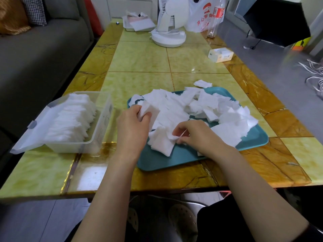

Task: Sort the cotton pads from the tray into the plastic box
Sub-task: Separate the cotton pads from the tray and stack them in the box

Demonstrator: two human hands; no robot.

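Roughly, the plastic box (103,122) runs front-to-back, the tray (174,158) of cotton pads (201,105) crosswise.

Table (139,56): glossy top in yellow-green and amber stone pattern, running from 6 o'clock to 12 o'clock. A pale patch of reflected light lies on its near edge at 7 o'clock.

Sofa (43,55): grey, alongside the table from 9 to 10 o'clock. An orange cushion (12,14) and a houndstooth cushion (35,9) rest on it at 10 to 11 o'clock.

Cabinet (129,6): white panelled front at 12 o'clock, beyond the table's far end.

Fan (168,23): white, standing on the table at 12 o'clock.

Floor (279,70): grey, with a sheen, from 1 to 3 o'clock. A black umbrella (276,20) sits open at 1 o'clock. White cords (314,75) lie loose at 3 o'clock.
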